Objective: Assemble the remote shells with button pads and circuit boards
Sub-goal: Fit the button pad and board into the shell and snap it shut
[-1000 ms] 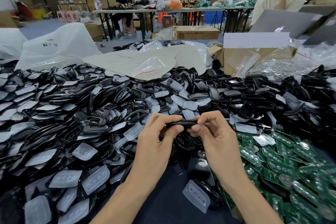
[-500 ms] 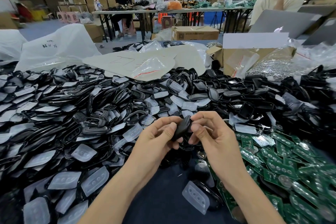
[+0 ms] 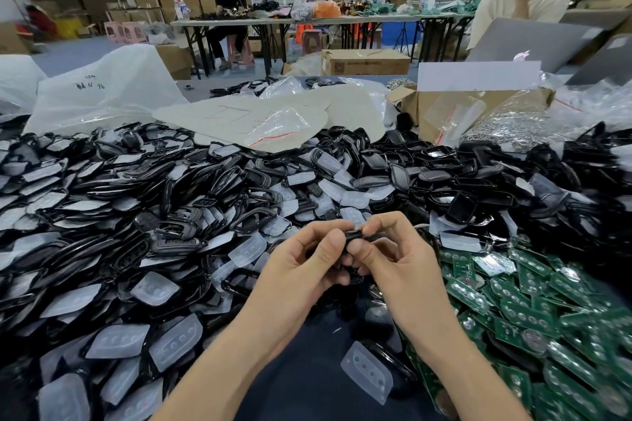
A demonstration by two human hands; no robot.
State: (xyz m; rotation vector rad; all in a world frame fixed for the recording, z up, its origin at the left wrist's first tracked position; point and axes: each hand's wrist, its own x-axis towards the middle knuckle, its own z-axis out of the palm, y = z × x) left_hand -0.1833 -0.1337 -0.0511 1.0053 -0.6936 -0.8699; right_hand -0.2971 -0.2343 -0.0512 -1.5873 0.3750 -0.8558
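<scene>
My left hand (image 3: 304, 267) and my right hand (image 3: 393, 260) meet at the middle of the table and pinch one black remote shell (image 3: 354, 236) between thumbs and fingertips. Most of the shell is hidden by my fingers. A wide heap of black shells (image 3: 143, 215) mixed with translucent button pads (image 3: 172, 347) covers the left and far side. Green circuit boards (image 3: 519, 311) lie piled at the right. One loose button pad (image 3: 366, 373) rests on the dark cloth below my right wrist.
A cardboard box (image 3: 441, 109) with plastic bags and a sack of small metal parts (image 3: 513, 128) stand at the back right. White plastic bags (image 3: 102, 89) lie at the back left. A person sits behind a laptop (image 3: 526, 41) at the far right; others work at distant tables.
The shell lay flat between my fingertips, was turned on edge, and is now gripped lower and tighter between both thumbs. My hands have closed in on each other.
</scene>
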